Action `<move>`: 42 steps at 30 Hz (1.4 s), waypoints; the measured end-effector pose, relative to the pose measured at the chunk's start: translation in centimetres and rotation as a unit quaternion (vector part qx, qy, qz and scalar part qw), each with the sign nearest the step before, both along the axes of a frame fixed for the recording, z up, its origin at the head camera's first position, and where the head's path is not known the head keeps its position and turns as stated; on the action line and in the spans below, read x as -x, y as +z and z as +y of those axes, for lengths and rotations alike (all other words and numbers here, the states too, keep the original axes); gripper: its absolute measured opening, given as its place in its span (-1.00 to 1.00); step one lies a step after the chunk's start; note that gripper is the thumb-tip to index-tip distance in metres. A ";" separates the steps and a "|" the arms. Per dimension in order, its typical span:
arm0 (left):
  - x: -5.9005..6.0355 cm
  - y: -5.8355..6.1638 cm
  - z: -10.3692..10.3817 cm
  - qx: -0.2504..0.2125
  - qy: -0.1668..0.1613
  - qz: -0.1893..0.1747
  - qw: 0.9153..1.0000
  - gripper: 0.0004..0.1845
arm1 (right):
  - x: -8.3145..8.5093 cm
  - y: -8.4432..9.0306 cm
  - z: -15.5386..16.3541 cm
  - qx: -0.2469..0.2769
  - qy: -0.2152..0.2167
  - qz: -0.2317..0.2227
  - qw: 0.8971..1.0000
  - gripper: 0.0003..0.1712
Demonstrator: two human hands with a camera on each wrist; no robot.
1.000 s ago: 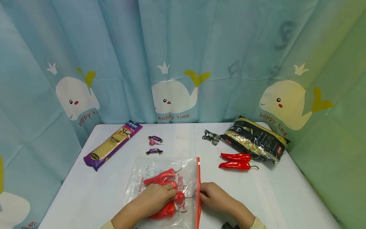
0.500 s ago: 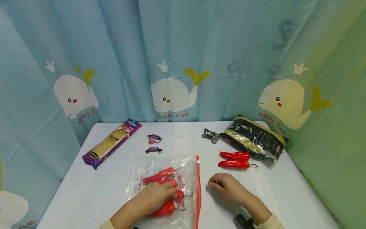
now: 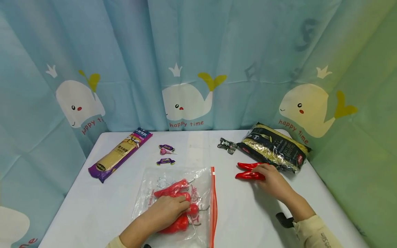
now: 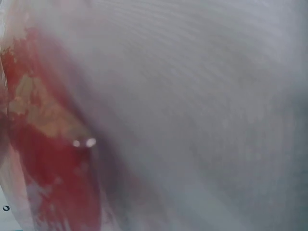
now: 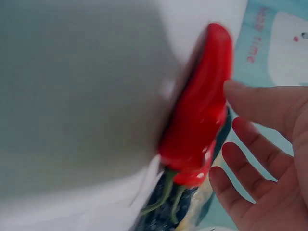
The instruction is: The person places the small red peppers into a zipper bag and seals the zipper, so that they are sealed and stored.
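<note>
A clear zip-lock bag [image 3: 145, 186] with a red-orange zip edge lies at the front middle, several red peppers [image 3: 173, 188] inside it. My left hand [image 3: 165, 210] grips the bag from above, fingers bent over the peppers; its fingertips are partly hidden. Blurred plastic and a red pepper [image 4: 62, 178] fill the left wrist view. On the right, two red chili peppers [image 3: 250, 176] lie side by side. Over their stem end is my right hand [image 3: 273, 181]. In the right wrist view its thumb and fingers are spread beside the near chili pepper [image 5: 197, 106], not closed round it.
A purple pasta packet [image 3: 119, 155] lies back left. Two purple wrapped candies [image 3: 165, 161] and a lollipop [image 3: 163, 151] lie mid-back. A black wrapped candy [image 3: 227, 145] is beside a large black-and-gold bag [image 3: 276, 146] at the back right. A patterned curtain [image 3: 186, 41] surrounds the white table.
My right hand has left the bag's zip edge and moved right and away from me to the two chili peppers. The left hand stays on the bag.
</note>
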State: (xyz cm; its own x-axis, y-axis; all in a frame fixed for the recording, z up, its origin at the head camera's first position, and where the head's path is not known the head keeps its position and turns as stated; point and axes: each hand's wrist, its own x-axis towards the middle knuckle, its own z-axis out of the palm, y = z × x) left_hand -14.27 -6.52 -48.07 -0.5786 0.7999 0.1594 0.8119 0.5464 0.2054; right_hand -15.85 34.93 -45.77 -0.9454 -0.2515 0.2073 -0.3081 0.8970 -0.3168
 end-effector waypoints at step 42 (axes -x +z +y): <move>0.0 0.2 0.2 0.002 -0.001 0.004 1.000 -0.88 | -3.3 -0.7 -5.5 0.052 0.106 -0.114 0.986 -0.54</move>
